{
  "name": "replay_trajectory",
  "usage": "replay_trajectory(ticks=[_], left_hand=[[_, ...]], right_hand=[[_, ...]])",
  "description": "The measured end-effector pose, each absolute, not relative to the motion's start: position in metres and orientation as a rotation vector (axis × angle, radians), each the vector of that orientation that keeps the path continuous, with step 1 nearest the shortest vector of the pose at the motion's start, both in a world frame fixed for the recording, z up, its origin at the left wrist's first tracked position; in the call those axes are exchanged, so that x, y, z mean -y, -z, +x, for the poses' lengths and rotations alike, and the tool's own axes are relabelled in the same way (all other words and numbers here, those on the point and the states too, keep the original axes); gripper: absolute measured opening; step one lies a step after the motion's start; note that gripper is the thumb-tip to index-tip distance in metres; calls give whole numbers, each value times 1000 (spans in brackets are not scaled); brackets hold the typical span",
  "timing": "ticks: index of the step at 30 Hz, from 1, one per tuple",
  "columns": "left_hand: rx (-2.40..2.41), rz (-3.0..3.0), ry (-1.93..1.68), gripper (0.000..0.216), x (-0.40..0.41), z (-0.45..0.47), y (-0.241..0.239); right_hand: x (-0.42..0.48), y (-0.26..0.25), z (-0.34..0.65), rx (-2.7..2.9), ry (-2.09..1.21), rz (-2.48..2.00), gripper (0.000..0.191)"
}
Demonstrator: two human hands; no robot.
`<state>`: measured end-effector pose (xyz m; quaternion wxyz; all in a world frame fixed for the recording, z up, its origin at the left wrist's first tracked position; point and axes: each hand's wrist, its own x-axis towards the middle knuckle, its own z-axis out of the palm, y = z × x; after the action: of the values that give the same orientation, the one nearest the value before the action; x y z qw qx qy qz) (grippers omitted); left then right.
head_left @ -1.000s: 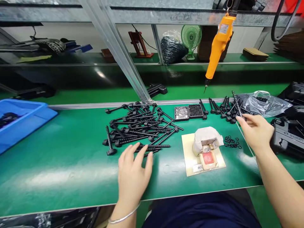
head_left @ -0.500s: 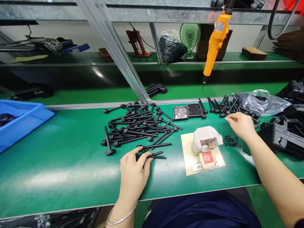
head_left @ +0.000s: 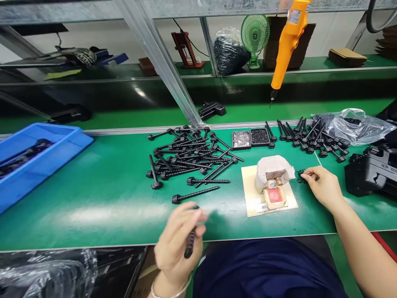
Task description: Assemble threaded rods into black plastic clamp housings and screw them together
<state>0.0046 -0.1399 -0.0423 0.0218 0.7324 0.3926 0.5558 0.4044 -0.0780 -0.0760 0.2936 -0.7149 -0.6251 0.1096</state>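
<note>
My left hand [head_left: 178,242] is at the near edge of the green bench, closed around one black threaded rod [head_left: 190,244] that points toward me. My right hand [head_left: 322,187] rests on the bench with its fingertips on a small cluster of black rubber rings [head_left: 300,176], right of a cream card [head_left: 251,200] that carries a taped paper bundle [head_left: 273,171]. A loose pile of black threaded rods [head_left: 189,155] lies at mid-bench. A single rod [head_left: 195,193] lies apart, just beyond my left hand.
Two small trays of silver and black parts [head_left: 250,138] sit behind the card. More rods [head_left: 310,138] and a clear plastic bag [head_left: 353,126] lie at the right, beside black cases [head_left: 369,171]. An orange electric screwdriver [head_left: 288,43] hangs overhead. A blue bin [head_left: 37,159] stands left.
My left hand picked one rod from the pile's near edge and drew it back toward me. My right hand left the right rod group and came down to the rubber rings.
</note>
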Motion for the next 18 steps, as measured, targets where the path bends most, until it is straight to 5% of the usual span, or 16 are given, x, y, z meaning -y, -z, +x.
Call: replay_trajectory(ticks=[8, 18], left_hand=[[-694, 904, -602, 50, 183, 85, 42], [-537, 686, -587, 36, 183, 99, 59]], right_hand=[[77, 79, 403, 1638, -324, -1864, 48], [114, 48, 378, 1447, -549, -1656, 40]])
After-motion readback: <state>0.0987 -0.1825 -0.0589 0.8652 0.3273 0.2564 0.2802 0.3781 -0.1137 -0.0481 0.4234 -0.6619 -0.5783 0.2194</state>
